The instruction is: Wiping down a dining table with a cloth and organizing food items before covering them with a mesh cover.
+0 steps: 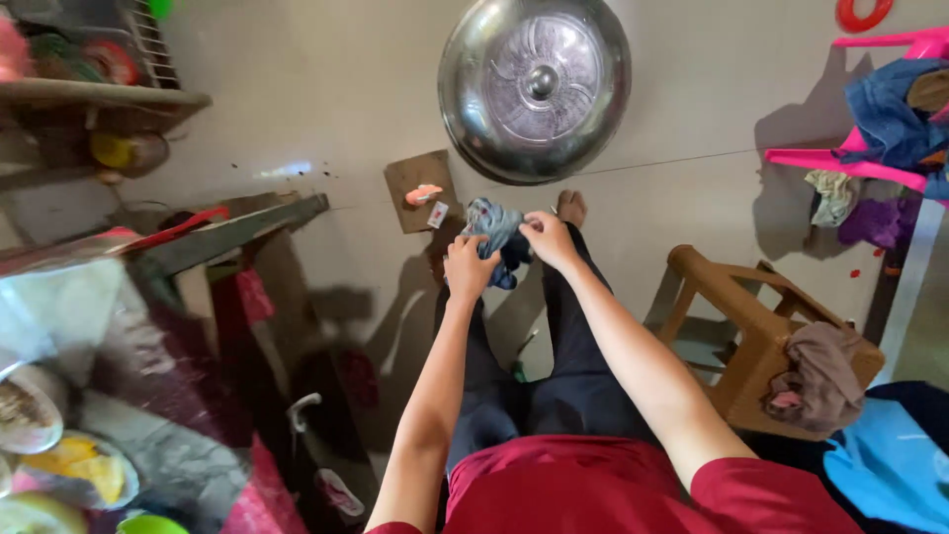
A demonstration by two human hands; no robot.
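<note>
I am standing and looking down past my dark trousers and bare foot. Both arms reach forward. My left hand [469, 267] and my right hand [547, 237] each grip a crumpled blue-grey cloth [494, 224] held between them above the floor. The cloth bunches up between my fingers, with a darker part hanging below. Past it on the floor lies a brown board [416, 178] with a small orange thing on it.
A large round steel lid [535, 84] lies on the floor ahead. A brown plastic stool [761, 331] with a cloth on it stands at the right. A pink chair [870, 109] holds clothes at far right. Shelves and plates of food [59, 465] crowd the left.
</note>
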